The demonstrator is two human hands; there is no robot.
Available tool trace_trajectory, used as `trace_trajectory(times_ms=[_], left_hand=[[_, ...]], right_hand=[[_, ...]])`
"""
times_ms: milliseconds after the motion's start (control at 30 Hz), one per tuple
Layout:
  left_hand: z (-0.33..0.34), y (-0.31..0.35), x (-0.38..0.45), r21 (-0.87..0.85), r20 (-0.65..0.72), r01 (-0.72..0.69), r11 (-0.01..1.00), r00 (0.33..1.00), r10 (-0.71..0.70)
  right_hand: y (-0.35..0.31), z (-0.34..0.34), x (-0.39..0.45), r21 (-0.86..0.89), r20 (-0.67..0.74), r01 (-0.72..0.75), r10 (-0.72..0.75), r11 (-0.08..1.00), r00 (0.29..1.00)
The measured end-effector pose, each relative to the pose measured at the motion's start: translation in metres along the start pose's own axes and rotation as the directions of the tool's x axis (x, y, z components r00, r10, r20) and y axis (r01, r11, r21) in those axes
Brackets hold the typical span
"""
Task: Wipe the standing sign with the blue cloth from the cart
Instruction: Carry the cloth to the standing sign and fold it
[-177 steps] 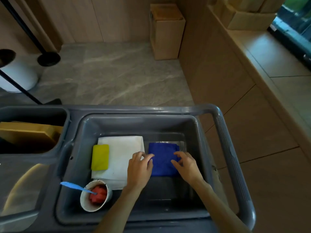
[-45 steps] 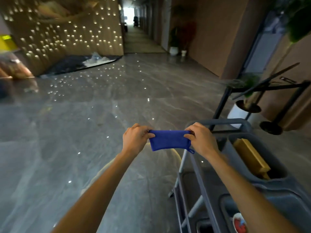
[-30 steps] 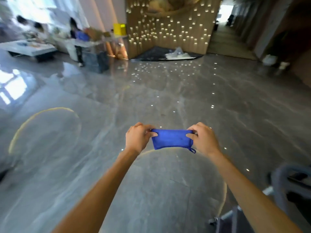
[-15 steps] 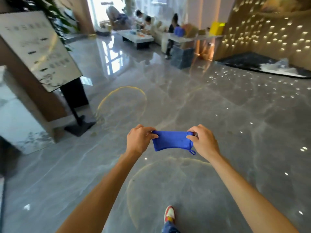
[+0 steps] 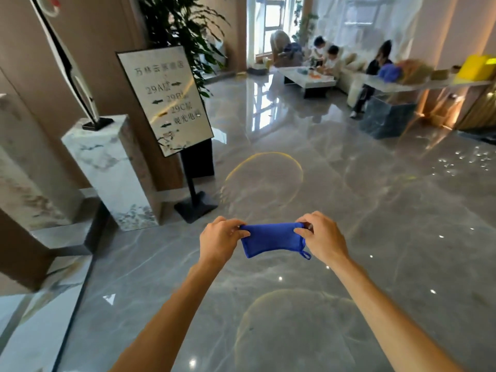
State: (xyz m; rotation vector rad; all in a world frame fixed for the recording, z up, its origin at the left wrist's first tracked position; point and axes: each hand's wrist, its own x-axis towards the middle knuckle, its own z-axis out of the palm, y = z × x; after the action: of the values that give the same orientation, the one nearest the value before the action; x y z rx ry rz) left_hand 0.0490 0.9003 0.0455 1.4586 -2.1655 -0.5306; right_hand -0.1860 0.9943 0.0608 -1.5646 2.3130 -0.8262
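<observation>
Both my arms are stretched forward, roughly level, over the grey marble floor (image 5: 375,210). My left hand (image 5: 218,241) pinches the left end of the folded blue cloth (image 5: 271,238), fingers curled on its top edge. My right hand (image 5: 322,238) pinches the right end the same way; the cloth's hanging loop dangles below it. The cloth is in mid-air between my hands. The standing sign (image 5: 165,100) is ahead-left, tilted on its black stand beside a marble pedestal (image 5: 112,170), well apart from the cloth.
</observation>
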Motion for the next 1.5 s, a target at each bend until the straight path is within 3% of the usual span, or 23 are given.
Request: trace_trajectory(times_ms=[567,933,1200,1500], left_hand=[[-0.022,-0.072,0.103,0.036,-0.155,0.188,0.981,0.971,-0.181],[-0.050,-0.155,0.221,0.071,-0.239,0.199,0.978,0.955,-0.177],[-0.061,-0.204,0.317,-0.004,-0.204,0.217,0.976,0.956,-0.213],[-0.044,-0.229,0.381,-0.115,-0.161,0.205,0.972,0.962,-0.222]], right_hand=[[-0.061,0.072,0.159,0.043,0.149,0.199,-0.203,0.979,0.968],[-0.136,0.144,0.291,0.083,0.189,0.293,-0.304,0.953,0.934],[-0.177,0.186,0.381,0.097,0.234,0.246,-0.262,0.964,0.936],[-0.184,0.226,0.445,0.139,0.256,0.099,-0.133,0.985,0.957]])
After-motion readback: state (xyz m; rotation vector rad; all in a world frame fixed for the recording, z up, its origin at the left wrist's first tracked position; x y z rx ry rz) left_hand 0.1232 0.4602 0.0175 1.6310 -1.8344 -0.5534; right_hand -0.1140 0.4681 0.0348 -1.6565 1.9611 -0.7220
